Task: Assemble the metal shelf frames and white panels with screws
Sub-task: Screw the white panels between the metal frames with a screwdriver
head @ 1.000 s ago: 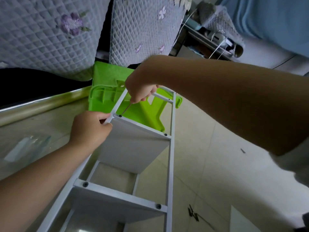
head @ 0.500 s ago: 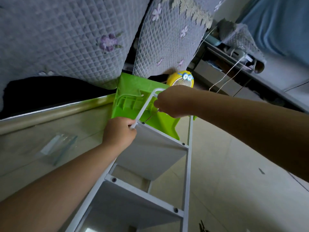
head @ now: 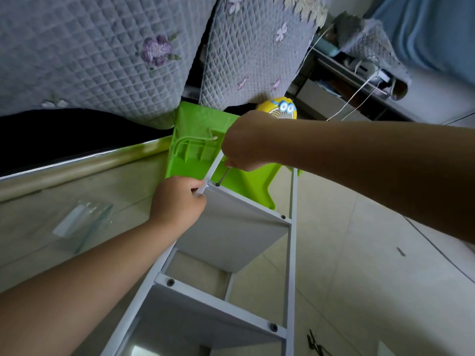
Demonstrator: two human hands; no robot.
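While left hand (head: pixel 177 201) grips frame (head: pixel 291 253), tool (head: pixel 223 176) meets screw (head: pixel 217 184).

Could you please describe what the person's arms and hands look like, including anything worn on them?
The left hand and right hand are bare: no gloves, rings or watch show. The left forearm and right forearm are uncovered to the picture's edges, so no sleeve is in view.

**Finishes on my feed**

I see the frame (head: pixel 292 253) as matt white-painted metal, the panel (head: pixel 231 232) smooth and matt, the screws (head: pixel 283 217) dark. The driver (head: pixel 224 176) — bare grey metal. The stool (head: pixel 187 165) is glossy green plastic; the cushions (head: pixel 90 60) — quilted cloth; the floor (head: pixel 372 278) polished tile.
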